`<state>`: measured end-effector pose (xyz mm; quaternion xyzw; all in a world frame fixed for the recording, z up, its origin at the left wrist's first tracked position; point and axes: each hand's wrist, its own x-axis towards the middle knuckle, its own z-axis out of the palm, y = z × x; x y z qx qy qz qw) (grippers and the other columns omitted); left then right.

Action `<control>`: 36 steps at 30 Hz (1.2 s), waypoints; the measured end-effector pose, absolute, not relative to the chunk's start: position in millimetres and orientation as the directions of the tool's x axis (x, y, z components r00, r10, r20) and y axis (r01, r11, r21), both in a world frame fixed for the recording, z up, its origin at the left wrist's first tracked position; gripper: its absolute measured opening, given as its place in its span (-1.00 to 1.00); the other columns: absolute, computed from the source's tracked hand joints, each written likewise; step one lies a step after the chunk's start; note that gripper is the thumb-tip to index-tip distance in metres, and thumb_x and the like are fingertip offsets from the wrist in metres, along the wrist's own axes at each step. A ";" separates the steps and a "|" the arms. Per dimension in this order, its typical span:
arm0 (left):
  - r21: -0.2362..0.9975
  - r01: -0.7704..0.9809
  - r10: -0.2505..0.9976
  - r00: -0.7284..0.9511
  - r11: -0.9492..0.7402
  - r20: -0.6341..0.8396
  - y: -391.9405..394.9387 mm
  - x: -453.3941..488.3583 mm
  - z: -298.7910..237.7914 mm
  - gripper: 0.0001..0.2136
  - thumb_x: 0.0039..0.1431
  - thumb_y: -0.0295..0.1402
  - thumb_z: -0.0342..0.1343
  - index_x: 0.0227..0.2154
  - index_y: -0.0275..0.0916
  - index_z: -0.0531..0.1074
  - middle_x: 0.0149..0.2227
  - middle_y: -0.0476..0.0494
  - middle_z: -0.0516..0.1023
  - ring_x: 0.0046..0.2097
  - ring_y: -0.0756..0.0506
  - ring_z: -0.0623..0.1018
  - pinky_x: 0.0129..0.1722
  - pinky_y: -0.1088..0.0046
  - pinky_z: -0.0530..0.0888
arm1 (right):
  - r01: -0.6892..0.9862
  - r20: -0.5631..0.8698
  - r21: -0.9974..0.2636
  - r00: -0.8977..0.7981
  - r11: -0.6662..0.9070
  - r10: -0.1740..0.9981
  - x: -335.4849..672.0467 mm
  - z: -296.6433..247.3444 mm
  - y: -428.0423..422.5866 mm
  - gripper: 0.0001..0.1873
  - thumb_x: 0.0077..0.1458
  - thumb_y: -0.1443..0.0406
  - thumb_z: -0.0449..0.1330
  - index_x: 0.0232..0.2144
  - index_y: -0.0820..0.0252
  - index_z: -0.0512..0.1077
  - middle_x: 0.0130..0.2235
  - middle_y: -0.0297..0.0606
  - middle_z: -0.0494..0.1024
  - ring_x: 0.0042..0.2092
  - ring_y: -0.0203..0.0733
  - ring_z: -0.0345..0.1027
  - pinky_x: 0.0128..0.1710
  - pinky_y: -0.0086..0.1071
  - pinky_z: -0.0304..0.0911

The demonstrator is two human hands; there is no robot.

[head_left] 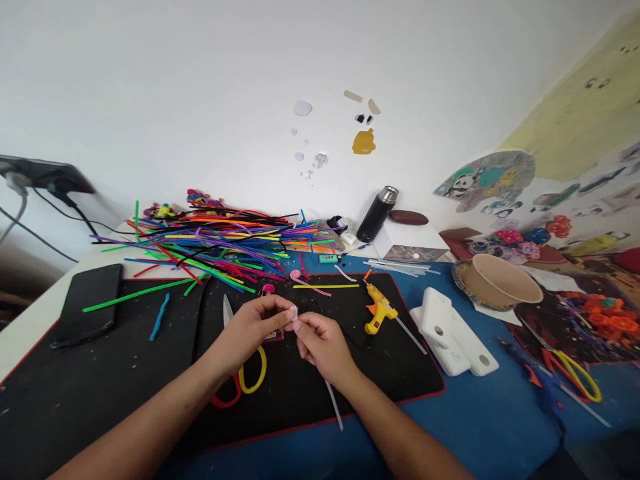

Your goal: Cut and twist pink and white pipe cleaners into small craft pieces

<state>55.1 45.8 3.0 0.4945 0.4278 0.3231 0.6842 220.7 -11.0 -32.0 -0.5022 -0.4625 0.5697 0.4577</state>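
My left hand [260, 327] and my right hand [320, 343] meet above the black mat, fingertips pinched together. Between them is a pale pink pipe cleaner [294, 312], its upper end bent into a small curl. A pale strip [334, 405] shows below my right hand; whether it is the same piece is hidden. Under my left hand lie scissors [253, 377] with red and yellow handles, partly covered. A small pink item [269, 289] sits just behind the fingers. Further back are a coiled pink pipe cleaner [296, 274] and a straight yellow one [326, 287].
A yellow hot glue gun [380, 311] lies to the right, beside white box-like devices [453, 333]. Many coloured pipe cleaners [225, 243] are heaped at the back left, near a phone [90, 303]. A black flask [379, 213] and a bowl [505, 280] stand behind.
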 end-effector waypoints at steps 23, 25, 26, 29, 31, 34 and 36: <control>0.928 -0.047 0.852 0.417 0.369 -0.318 45.0 56.1 -0.7 -0.55 -0.17 -0.03 0.54 -0.28 -0.22 0.67 -0.36 -0.08 0.59 -0.33 -0.08 0.56 -0.31 0.44 0.45 | -0.074 -0.139 -0.987 -0.082 -0.145 0.987 220.5 -28.8 -12.2 -0.52 0.24 -0.08 0.24 -0.28 0.24 0.61 -0.66 -0.50 0.30 -0.66 -0.43 0.02 -0.64 -0.49 -0.05; 0.932 -0.045 0.852 0.421 0.361 -0.310 45.5 55.7 -0.7 -0.53 -0.17 -0.02 0.54 -0.24 -0.22 0.67 -0.35 -0.08 0.60 -0.32 -0.09 0.56 -0.30 0.43 0.46 | -0.078 -0.140 -0.986 -0.081 -0.147 0.987 220.2 -28.4 -12.1 -0.51 0.23 -0.09 0.25 -0.29 0.24 0.60 -0.66 -0.50 0.30 -0.67 -0.43 0.02 -0.64 -0.50 -0.06; 0.934 -0.042 0.853 0.424 0.356 -0.306 45.8 55.4 -0.3 -0.52 -0.16 -0.01 0.53 -0.23 -0.22 0.67 -0.35 -0.08 0.60 -0.32 -0.09 0.57 -0.30 0.42 0.47 | -0.080 -0.141 -0.986 -0.082 -0.147 0.987 220.1 -28.2 -12.0 -0.51 0.23 -0.09 0.25 -0.29 0.24 0.60 -0.66 -0.50 0.30 -0.67 -0.43 0.02 -0.65 -0.50 -0.06; 0.939 -0.024 0.847 0.442 0.342 -0.297 46.7 54.0 1.4 -0.53 -0.12 -0.01 0.51 -0.22 -0.22 0.67 -0.35 -0.08 0.61 -0.31 -0.10 0.58 -0.28 0.42 0.48 | -0.083 -0.141 -0.986 -0.087 -0.148 0.986 219.7 -28.0 -11.7 -0.51 0.22 -0.10 0.25 -0.30 0.24 0.59 -0.66 -0.51 0.30 -0.67 -0.43 0.02 -0.65 -0.50 -0.05; 0.942 -0.008 0.843 0.450 0.334 -0.295 47.2 52.7 2.0 -0.55 -0.09 0.00 0.50 -0.23 -0.22 0.67 -0.34 -0.07 0.63 -0.30 -0.09 0.58 -0.26 0.43 0.48 | -0.084 -0.138 -0.986 -0.091 -0.146 0.986 219.7 -28.3 -11.3 -0.51 0.22 -0.10 0.25 -0.31 0.24 0.58 -0.66 -0.51 0.30 -0.67 -0.43 0.03 -0.65 -0.50 -0.05; 0.945 0.012 0.844 0.448 0.326 -0.296 48.0 51.1 1.6 -0.55 -0.09 0.00 0.49 -0.23 -0.22 0.67 -0.31 -0.09 0.65 -0.28 -0.10 0.59 -0.23 0.42 0.49 | -0.092 -0.136 -0.985 -0.093 -0.144 0.986 219.7 -28.7 -11.0 -0.51 0.21 -0.10 0.25 -0.32 0.24 0.57 -0.66 -0.50 0.31 -0.68 -0.43 0.02 -0.66 -0.50 -0.06; 0.947 0.022 0.845 0.444 0.321 -0.297 48.5 50.5 0.7 -0.54 -0.09 0.01 0.49 -0.22 -0.23 0.67 -0.29 -0.11 0.67 -0.25 -0.12 0.60 -0.21 0.39 0.51 | -0.098 -0.138 -0.984 -0.093 -0.147 0.986 219.6 -28.6 -11.0 -0.51 0.21 -0.10 0.26 -0.33 0.24 0.56 -0.67 -0.51 0.31 -0.68 -0.44 0.01 -0.67 -0.50 -0.07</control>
